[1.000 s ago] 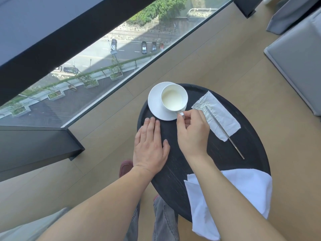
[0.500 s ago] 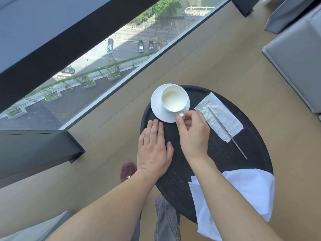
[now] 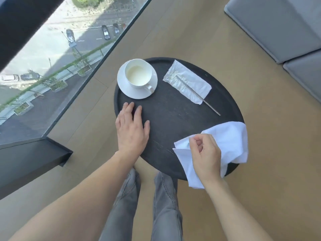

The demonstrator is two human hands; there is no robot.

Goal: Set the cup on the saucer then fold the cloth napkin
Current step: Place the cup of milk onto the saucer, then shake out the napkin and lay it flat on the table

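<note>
White ceramic cup (image 3: 137, 75) with pale milky liquid is sitting upright on the round white saucer (image 3: 129, 92), handle pointing toward the near right, at the far left of the round black worktop (image 3: 173, 117). Left hand (image 3: 132, 131) is lying flat, palm down, fingers spread a little, on the worktop's left side, just near of the saucer and not touching it. Right hand (image 3: 205, 157) is pinching a corner of the white cloth napkin (image 3: 229, 141) between thumb and fingers at the worktop's near right edge. The napkin is lying crumpled and unfolded, partly hanging over the rim. White rectangular paper packet (image 3: 187, 84) is lying at the far right of the worktop with a thin metal stick (image 3: 211, 106) resting across it, its end sticking out onto bare worktop. Grey trouser legs (image 3: 165, 206) are showing below the worktop, over a tan wooden floor (image 3: 269, 153).
</note>
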